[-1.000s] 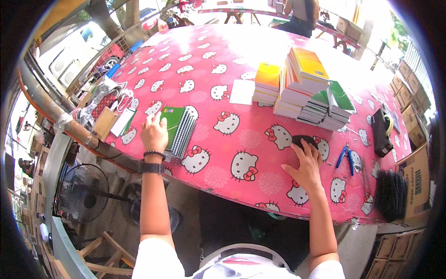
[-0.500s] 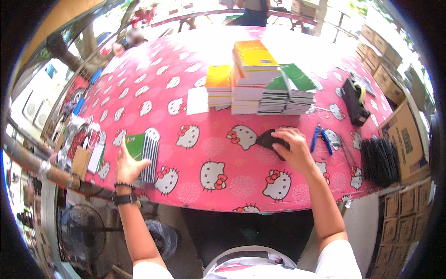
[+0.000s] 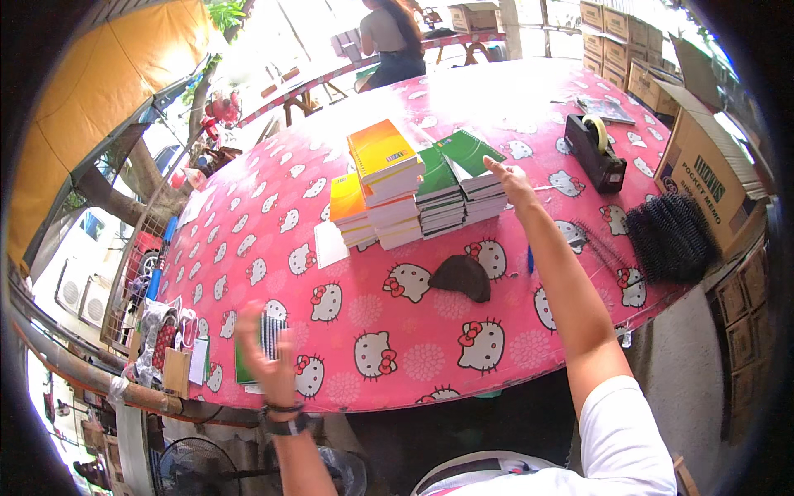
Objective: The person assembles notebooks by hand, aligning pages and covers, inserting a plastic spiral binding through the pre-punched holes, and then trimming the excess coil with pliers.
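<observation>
Your right hand (image 3: 514,183), fingers spread, touches the stacked green spiral notebooks (image 3: 463,178); your left hand (image 3: 266,354), open and blurred, hovers over a flat green notebook (image 3: 266,345) on the glossy counter (image 3: 397,331).

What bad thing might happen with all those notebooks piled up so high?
The right hand reaches the green notebook stack, which sits fanned and uneven, so a nudge might slide the top ones off. The taller orange-topped stack beside it leans a bit and could topple too. The left hand is over a notebook lying near the table edge, so it might get pushed off onto the ground.
</observation>
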A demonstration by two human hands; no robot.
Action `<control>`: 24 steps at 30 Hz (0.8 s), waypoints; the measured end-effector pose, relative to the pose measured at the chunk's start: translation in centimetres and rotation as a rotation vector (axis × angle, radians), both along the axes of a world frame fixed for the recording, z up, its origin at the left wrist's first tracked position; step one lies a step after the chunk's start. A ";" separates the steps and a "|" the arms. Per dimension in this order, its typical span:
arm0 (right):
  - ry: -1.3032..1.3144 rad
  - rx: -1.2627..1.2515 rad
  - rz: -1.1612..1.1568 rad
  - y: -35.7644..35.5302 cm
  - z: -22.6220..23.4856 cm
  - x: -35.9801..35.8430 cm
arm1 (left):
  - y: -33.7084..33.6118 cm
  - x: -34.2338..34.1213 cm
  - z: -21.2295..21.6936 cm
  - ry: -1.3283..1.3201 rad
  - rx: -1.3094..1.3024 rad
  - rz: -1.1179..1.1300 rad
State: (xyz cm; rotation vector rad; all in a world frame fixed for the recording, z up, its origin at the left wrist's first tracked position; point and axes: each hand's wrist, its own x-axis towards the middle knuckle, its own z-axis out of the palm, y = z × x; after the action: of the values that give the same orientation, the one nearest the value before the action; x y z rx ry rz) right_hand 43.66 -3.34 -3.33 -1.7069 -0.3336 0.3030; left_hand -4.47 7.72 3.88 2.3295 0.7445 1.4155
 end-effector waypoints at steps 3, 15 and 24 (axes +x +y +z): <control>-0.015 -0.002 -0.013 -1.4 1.0 -0.6 | -4.4 6.9 -1.5 0.157 0.032 -0.239; 0.186 0.465 -0.118 -5.1 2.4 -1.0 | -7.5 20.2 -9.1 0.425 -0.197 -0.726; -0.252 0.425 0.389 -11.3 7.9 -6.6 | -3.8 18.0 -8.5 -0.282 -0.494 -0.579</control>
State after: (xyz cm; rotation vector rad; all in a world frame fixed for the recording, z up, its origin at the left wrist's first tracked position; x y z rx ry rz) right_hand 37.10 -14.66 4.57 -1.2524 -0.8588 0.2751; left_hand 13.55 3.94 -4.61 1.7187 0.2572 1.1037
